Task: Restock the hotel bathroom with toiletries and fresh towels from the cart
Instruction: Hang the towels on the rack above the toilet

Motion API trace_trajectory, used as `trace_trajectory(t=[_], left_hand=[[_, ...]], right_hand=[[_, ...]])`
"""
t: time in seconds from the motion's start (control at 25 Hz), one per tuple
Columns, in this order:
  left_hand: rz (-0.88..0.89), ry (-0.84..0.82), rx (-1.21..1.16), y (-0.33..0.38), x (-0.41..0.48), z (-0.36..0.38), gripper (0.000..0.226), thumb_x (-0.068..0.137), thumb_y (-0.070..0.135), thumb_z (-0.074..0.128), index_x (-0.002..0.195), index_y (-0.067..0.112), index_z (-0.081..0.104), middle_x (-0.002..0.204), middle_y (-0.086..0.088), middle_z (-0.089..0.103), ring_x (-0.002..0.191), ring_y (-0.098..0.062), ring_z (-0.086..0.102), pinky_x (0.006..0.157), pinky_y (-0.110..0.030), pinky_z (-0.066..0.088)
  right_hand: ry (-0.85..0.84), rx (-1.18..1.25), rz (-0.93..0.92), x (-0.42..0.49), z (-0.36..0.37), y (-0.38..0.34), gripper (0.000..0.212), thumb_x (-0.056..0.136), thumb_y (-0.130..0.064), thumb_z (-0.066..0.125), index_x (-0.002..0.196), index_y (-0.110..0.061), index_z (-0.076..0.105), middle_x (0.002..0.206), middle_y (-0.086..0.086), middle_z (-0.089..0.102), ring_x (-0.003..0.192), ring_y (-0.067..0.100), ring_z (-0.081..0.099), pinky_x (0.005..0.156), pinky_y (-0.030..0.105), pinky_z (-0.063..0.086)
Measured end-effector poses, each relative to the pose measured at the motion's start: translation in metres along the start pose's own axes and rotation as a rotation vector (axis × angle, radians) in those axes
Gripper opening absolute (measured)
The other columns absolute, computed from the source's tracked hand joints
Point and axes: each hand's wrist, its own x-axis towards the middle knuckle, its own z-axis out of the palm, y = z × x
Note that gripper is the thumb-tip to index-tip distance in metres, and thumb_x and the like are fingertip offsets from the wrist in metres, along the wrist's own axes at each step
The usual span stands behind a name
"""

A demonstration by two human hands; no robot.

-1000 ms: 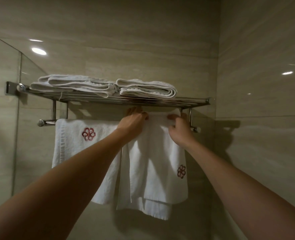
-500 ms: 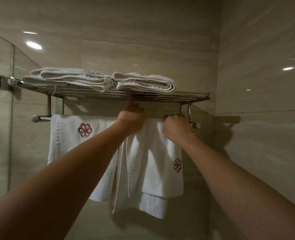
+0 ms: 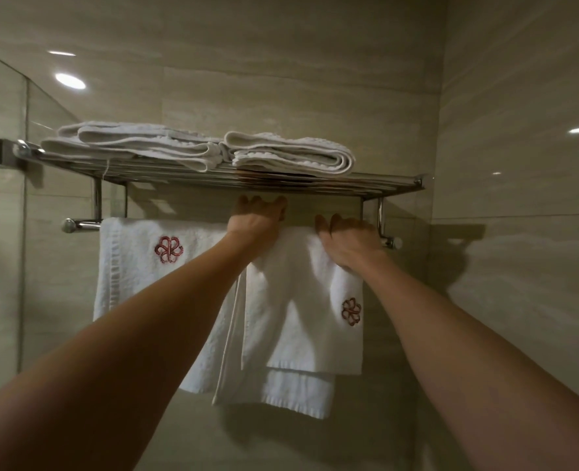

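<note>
Two layers to the small white towel (image 3: 301, 300), doubled over the right half of the chrome bar (image 3: 80, 225) beneath the wall shelf (image 3: 400, 186). Front layer shorter, with a red flower emblem (image 3: 351, 311) near its right edge. Back layer lower, ending in a ribbed hem, with a loose strip down the left side. Hangs slightly uneven and overlaps the right edge of a wider white towel (image 3: 135, 266), draped on the same bar and marked high up with a matching emblem (image 3: 168, 249). Left hand (image 3: 259, 217) at the top fold, fingers (image 3: 274, 207) straight and a little spread, reaching up over the bar into the narrow gap under the shelf. Right hand (image 3: 349, 239) on the fold too, fingers (image 3: 322, 227) extended and loosely apart, lying flat, no pinch to be seen. Little headroom between bar and shelf. Rightward, towel edge just beside the bracket post (image 3: 379, 215), then the end cap (image 3: 395, 243) and the side wall (image 3: 519, 266) near. Leftward, bar covered by the wider towel up to a short bare end, with a glass panel (image 3: 2, 266) beyond. Up on the shelf, a flat folded stack (image 3: 135, 147) touching a thicker folded towel (image 3: 291, 154), both front edges near the rim. Tiled wall below the hems.
</note>
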Motion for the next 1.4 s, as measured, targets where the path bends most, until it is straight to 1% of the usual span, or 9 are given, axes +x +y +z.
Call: trace_trajectory(t=[0.12,0.24,0.36,0.56,0.72,0.88,1.08,1.24,1.4], left_hand=[[0.034,0.077,0.116,0.009,-0.007,0.003,0.03,0.106,0.032,0.038,0.123,0.021,0.06,0.118,-0.014,0.066,0.111,-0.032,0.055,0.094,-0.036,0.033],[0.047,0.126,0.112,0.016,-0.016,0.013,0.06,0.103,0.054,0.022,0.106,0.017,0.069,0.11,-0.013,0.068,0.094,-0.031,0.063,0.086,-0.039,0.04],[0.026,0.06,0.107,0.016,-0.018,0.021,0.073,0.1,0.064,0.015,0.098,0.018,0.072,0.105,-0.01,0.071,0.097,-0.027,0.062,0.091,-0.041,0.036],[0.057,0.069,0.154,0.017,-0.009,0.025,0.066,0.103,0.05,0.011,0.123,0.022,0.067,0.105,-0.006,0.073,0.109,-0.028,0.059,0.104,-0.045,0.023],[0.154,0.064,0.267,0.014,-0.008,0.028,0.047,0.106,0.035,0.022,0.143,0.018,0.046,0.107,-0.007,0.072,0.097,-0.031,0.065,0.098,-0.047,0.035],[0.092,0.02,0.229,0.014,-0.005,0.026,0.039,0.106,0.034,0.029,0.123,0.01,0.055,0.104,-0.011,0.071,0.092,-0.034,0.066,0.085,-0.043,0.045],[0.008,0.007,-0.027,0.008,0.011,0.029,0.056,0.107,0.042,0.017,0.129,0.014,0.06,0.129,-0.015,0.065,0.124,-0.033,0.055,0.112,-0.048,0.029],[0.084,0.058,0.163,0.011,0.011,0.026,0.052,0.108,0.036,0.017,0.132,0.016,0.06,0.116,-0.014,0.07,0.11,-0.034,0.061,0.102,-0.044,0.034],[-0.028,0.081,0.045,0.014,0.012,0.022,0.059,0.108,0.045,0.02,0.119,0.012,0.068,0.111,-0.021,0.069,0.103,-0.038,0.064,0.092,-0.04,0.042]], right_hand=[[0.013,-0.009,0.021,0.002,0.005,0.004,0.047,0.105,-0.029,0.029,0.149,-0.012,0.029,0.12,0.022,0.057,0.097,0.038,0.062,0.072,0.042,0.047],[-0.001,0.186,0.131,0.011,0.013,0.009,0.051,0.107,-0.041,0.02,0.131,-0.01,0.052,0.115,0.021,0.065,0.097,0.036,0.062,0.081,0.042,0.047],[0.044,0.382,0.234,0.016,0.014,0.01,0.065,0.105,-0.048,0.017,0.12,-0.005,0.063,0.118,0.025,0.065,0.121,0.04,0.053,0.103,0.049,0.038],[0.28,-0.036,0.058,0.002,0.009,0.003,0.028,0.099,-0.017,0.044,0.098,-0.006,0.069,0.083,0.017,0.07,0.081,0.035,0.066,0.086,0.044,0.047],[0.292,0.133,0.174,-0.01,0.012,-0.028,0.04,0.1,-0.029,0.036,0.098,-0.008,0.07,0.094,0.014,0.072,0.089,0.032,0.064,0.096,0.042,0.04],[0.38,0.227,0.171,-0.019,0.027,-0.031,0.044,0.103,-0.035,0.033,0.105,-0.009,0.069,0.099,0.011,0.071,0.094,0.031,0.062,0.096,0.04,0.038],[0.349,0.296,0.098,-0.009,0.023,-0.009,0.037,0.102,-0.037,0.037,0.101,-0.008,0.059,0.075,0.012,0.065,0.068,0.032,0.063,0.067,0.04,0.05],[0.303,0.042,-0.003,-0.007,0.023,0.002,0.022,0.097,-0.014,0.045,0.103,-0.004,0.064,0.084,0.017,0.064,0.084,0.035,0.061,0.057,0.035,0.046],[0.254,0.06,0.058,0.006,0.021,0.008,0.045,0.104,-0.03,0.023,0.103,-0.009,0.063,0.087,0.011,0.067,0.077,0.03,0.059,0.06,0.034,0.041]])
